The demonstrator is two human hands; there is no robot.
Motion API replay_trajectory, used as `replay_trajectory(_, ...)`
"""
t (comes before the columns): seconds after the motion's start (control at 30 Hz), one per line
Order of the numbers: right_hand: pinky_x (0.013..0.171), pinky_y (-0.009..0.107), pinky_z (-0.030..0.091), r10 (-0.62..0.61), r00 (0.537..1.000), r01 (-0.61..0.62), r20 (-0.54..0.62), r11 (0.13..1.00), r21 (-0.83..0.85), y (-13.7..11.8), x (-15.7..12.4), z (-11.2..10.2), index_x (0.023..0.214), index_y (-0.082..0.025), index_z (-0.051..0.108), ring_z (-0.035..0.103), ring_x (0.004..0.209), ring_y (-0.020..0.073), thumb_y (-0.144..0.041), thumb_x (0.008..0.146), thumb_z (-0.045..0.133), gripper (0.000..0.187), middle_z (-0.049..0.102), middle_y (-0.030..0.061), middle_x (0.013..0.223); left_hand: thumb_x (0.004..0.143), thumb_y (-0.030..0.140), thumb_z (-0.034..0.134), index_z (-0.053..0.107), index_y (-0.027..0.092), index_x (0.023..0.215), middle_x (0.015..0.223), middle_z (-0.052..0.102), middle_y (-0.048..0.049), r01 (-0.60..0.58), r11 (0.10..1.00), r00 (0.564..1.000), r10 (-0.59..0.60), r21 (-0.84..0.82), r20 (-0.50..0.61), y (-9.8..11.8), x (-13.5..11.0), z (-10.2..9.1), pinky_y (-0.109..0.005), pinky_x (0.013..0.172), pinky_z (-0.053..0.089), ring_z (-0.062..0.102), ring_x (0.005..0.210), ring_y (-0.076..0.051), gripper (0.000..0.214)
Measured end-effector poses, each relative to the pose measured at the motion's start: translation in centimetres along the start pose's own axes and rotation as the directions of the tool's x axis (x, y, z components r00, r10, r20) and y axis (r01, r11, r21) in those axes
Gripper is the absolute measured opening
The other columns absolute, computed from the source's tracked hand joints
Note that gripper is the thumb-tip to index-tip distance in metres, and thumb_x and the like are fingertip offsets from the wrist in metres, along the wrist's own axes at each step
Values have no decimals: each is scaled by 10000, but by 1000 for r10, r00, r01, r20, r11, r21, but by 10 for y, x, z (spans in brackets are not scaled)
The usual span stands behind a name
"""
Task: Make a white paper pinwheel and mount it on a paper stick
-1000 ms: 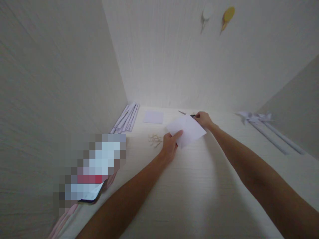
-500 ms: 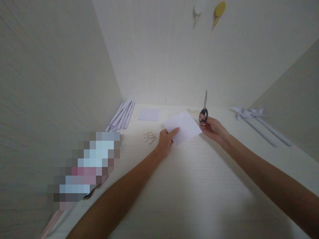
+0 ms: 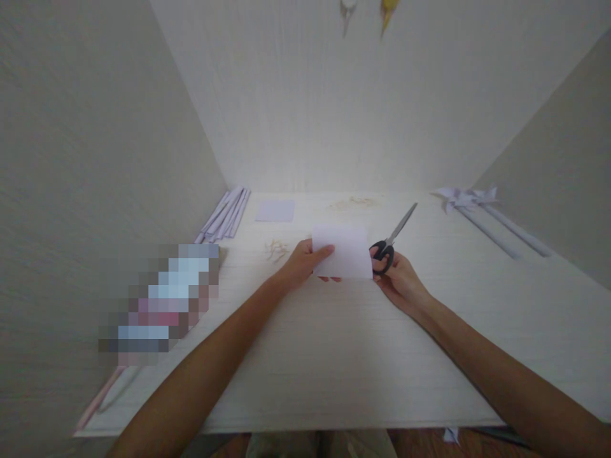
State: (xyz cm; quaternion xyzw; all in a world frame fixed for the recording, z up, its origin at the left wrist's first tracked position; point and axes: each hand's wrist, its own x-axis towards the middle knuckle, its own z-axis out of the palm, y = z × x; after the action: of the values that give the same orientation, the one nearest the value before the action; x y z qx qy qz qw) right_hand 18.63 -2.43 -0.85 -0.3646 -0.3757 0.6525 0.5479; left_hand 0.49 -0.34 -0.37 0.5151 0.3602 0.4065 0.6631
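Note:
My left hand [image 3: 301, 262] pinches the left edge of a white square paper sheet [image 3: 344, 252] and holds it just above the pale table [image 3: 334, 356]. My right hand [image 3: 400, 280] grips black-handled scissors [image 3: 392, 236] by the handles. Their closed blades point up and to the right, away from the sheet. The scissors' handles sit right beside the sheet's right edge.
Rolled paper sticks [image 3: 223, 214] lie at the back left beside a small paper square [image 3: 275, 210]. Small tan bits [image 3: 275, 250] and thin scraps [image 3: 354, 203] lie near the back. Paper pinwheels on sticks [image 3: 482, 208] rest at the right. A blurred-out object [image 3: 162, 299] sits at the left. Walls enclose three sides.
My right hand took the scissors off the table, raised them, then brought them down beside the sheet. My left hand drew the sheet nearer to me and turned it square-on.

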Motion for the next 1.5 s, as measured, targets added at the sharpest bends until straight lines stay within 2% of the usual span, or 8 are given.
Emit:
replay_trajectory(0.27,398,151,287,-16,999,17,-42,999,29,-2,0,-1,641,-166,582,397,451,24,-98,521,659,158,495,-64,535,662,345,608,502,131,762,543,581,12,19,993,1000,-20,120,9,-5,-4,-4,-155,299,311,500,349,-71,259)
replay_trajectory(0.57,410,148,316,-13,999,13,-42,1000,0,-5,-2,1,633,-177,599,448,503,40,-63,488,650,191,546,-48,584,593,321,657,520,122,639,466,482,41,-13,985,983,44,174,-178,-10,-2,-5,-151,335,237,370,355,-24,245)
replay_trajectory(0.77,388,185,289,-10,997,5,-78,998,-68,-1,-1,1,634,-156,570,409,430,53,-227,571,668,137,540,-22,517,532,309,691,563,118,692,450,455,61,-21,981,945,82,191,-317,-9,-5,0,-156,360,246,355,376,-29,280)
replay_trajectory(0.9,368,199,207,-75,991,40,-113,959,-282,8,0,2,524,-150,520,335,392,44,-273,601,661,202,455,-45,446,502,257,715,571,133,767,507,489,64,-102,994,914,113,50,-389,-7,-7,4,-151,372,254,369,397,-21,326)
replay_trajectory(1.07,385,209,193,-112,989,69,-97,928,-365,13,0,2,518,-146,528,322,397,49,-313,630,639,229,426,-48,448,534,283,694,559,119,647,591,543,17,-118,965,904,6,-234,-428,-7,-5,14,-146,342,221,415,437,-26,240)
replay_trajectory(1.2,389,210,193,-91,992,53,-91,935,-351,10,0,2,512,-148,522,318,397,51,-306,618,648,227,430,-46,437,565,339,667,573,124,649,561,557,1,-95,978,892,0,-187,-453,-12,-2,21,-168,381,320,476,470,-69,250)
replay_trajectory(1.37,401,206,217,-73,994,49,-77,959,-278,6,-4,6,666,-153,565,354,433,59,-365,672,607,217,516,-19,541,571,367,652,597,121,708,696,622,-42,-197,977,824,122,-77,-554,1,6,21,-220,519,445,560,628,-121,287)
replay_trajectory(1.5,430,221,258,-10,997,33,83,958,-284,3,-15,10,650,-163,562,377,462,77,-469,744,495,327,511,-3,537,553,346,665,582,108,720,737,624,-56,-320,947,737,220,-43,-639,30,12,19,-226,554,467,572,679,-130,302)
